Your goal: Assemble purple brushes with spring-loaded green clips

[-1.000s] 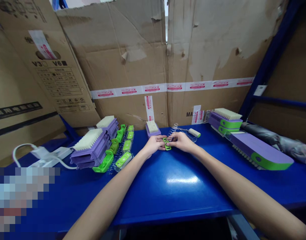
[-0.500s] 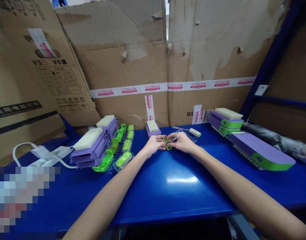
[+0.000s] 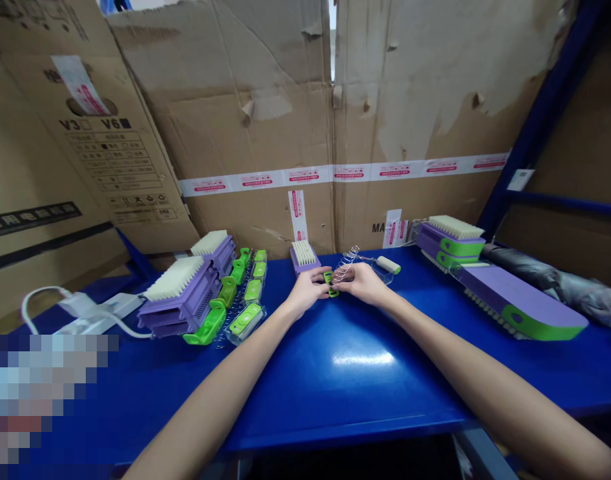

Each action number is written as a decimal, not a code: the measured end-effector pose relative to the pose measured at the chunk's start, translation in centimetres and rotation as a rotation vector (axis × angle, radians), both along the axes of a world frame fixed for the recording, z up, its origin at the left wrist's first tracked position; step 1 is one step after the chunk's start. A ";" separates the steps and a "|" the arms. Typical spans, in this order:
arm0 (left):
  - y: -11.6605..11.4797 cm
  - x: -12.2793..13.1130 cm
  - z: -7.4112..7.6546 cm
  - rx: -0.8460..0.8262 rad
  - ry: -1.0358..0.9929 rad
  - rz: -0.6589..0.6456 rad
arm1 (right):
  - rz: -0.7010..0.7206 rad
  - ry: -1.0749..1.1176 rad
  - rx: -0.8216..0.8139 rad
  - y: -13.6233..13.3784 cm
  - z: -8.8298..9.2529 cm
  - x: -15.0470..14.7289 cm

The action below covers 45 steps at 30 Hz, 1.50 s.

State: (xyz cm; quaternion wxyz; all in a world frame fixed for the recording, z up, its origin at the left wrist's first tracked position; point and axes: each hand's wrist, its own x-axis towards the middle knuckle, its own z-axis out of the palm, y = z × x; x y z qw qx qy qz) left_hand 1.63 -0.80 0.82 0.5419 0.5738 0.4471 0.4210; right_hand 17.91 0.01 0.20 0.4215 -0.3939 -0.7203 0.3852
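Between my two hands, just above the blue table, is a small bright green plastic part (image 3: 330, 284). My left hand (image 3: 308, 291) pinches it from the left with closed fingers. A metal coil spring (image 3: 346, 264) rises from the fingers of my right hand (image 3: 364, 285), which are closed on its lower end against the green part. Whether the spring's end sits in the part is hidden by the fingers. Behind my left hand stands a purple brush (image 3: 304, 255) with cream bristles facing up. A white-and-green handled tool (image 3: 388, 265) lies behind my right hand.
To the left are stacked purple brush bodies (image 3: 178, 297), green clips (image 3: 208, 323), several springs, and clear-cased green parts (image 3: 246, 321). Finished-looking purple-green brushes (image 3: 522, 300) lie at right beside a dark wrapped bundle (image 3: 560, 280). A white power strip (image 3: 98, 310) sits far left; cardboard (image 3: 260, 120) walls the back.
The green part has turned more upright between my fingers. The spring has swung from leaning right to standing steeper, and both hands stay in nearly the same place.
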 end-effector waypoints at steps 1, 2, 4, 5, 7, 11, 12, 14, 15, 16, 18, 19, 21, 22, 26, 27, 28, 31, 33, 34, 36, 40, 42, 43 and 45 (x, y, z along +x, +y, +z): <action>-0.1 0.0 0.1 0.003 -0.002 -0.002 | -0.010 0.043 -0.035 0.0 0.0 -0.1; -0.1 0.0 0.1 0.006 -0.004 -0.006 | -0.027 0.085 -0.059 0.1 0.0 -0.1; -0.1 -0.1 0.2 0.010 -0.015 -0.010 | -0.058 0.142 -0.077 0.0 0.0 -0.3; -0.1 -0.1 0.2 0.011 -0.024 -0.007 | -0.066 0.150 -0.074 0.0 0.0 -0.4; 0.0 -0.1 0.1 0.016 -0.048 0.007 | -0.068 0.139 -0.065 -0.2 0.0 -0.6; -0.1 -0.1 0.0 -0.004 -0.100 0.031 | -0.069 0.141 -0.075 -0.3 -0.3 -1.2; -0.1 -0.1 0.1 -0.015 -0.103 0.045 | -0.064 0.153 -0.080 -0.3 -0.4 -1.3; -0.2 0.0 0.2 -0.040 -0.102 0.087 | -0.017 0.178 -0.085 -0.3 -0.6 -1.5; -0.3 0.1 0.2 -0.053 -0.102 0.107 | 0.020 0.192 -0.085 -0.3 -0.6 -1.5; -0.3 0.1 0.2 -0.065 -0.104 0.121 | 0.058 0.202 -0.086 -0.3 -0.6 -1.5; -0.3 0.3 0.2 -0.086 -0.109 0.127 | 0.108 0.199 -0.079 -0.3 -0.7 -1.5; -0.3 0.3 0.1 -0.091 -0.112 0.121 | 0.106 0.183 -0.065 -0.3 -0.7 -1.5; -0.4 0.4 0.1 -0.090 -0.120 0.106 | 0.069 0.137 -0.022 -0.3 -0.8 -1.5; -0.4 0.5 0.1 -0.089 -0.124 0.099 | 0.047 0.119 -0.001 -0.2 -0.8 -1.4; -0.4 0.6 0.1 -0.066 -0.135 0.080 | -0.006 0.129 0.017 0.0 -0.9 -1.4; -0.3 0.7 0.1 -0.054 -0.128 0.079 | -0.026 0.133 0.017 0.1 -0.9 -1.4; -0.2 0.7 -0.1 -0.034 -0.114 0.080 | -0.049 0.137 0.019 0.1 -0.9 -1.4; 0.2 0.8 -0.7 0.071 -0.026 0.077 | -0.108 0.153 0.036 0.0 -1.0 -1.4; 0.4 0.8 -1.1 0.177 0.056 0.066 | -0.147 0.157 0.057 -0.1 -1.0 -1.4; 0.5 0.8 -1.3 0.236 0.097 0.071 | -0.170 0.150 0.066 -0.1 -1.0 -1.4; 0.3 0.7 -1.4 0.362 0.179 0.097 | -0.209 0.118 0.075 0.0 -1.0 -1.4; -0.2 0.5 -0.9 0.554 0.338 0.112 | -0.213 -0.024 0.119 0.0 -0.7 -1.2; -0.3 0.4 -0.7 0.571 0.385 0.120 | -0.223 -0.098 0.153 -0.1 -0.3 -1.0; -0.3 0.4 -0.6 0.561 0.391 0.133 | -0.241 -0.125 0.167 -0.1 -0.1 -0.9; -0.2 0.4 -0.5 0.526 0.383 0.170 | -0.284 -0.165 0.185 -0.2 0.2 -0.6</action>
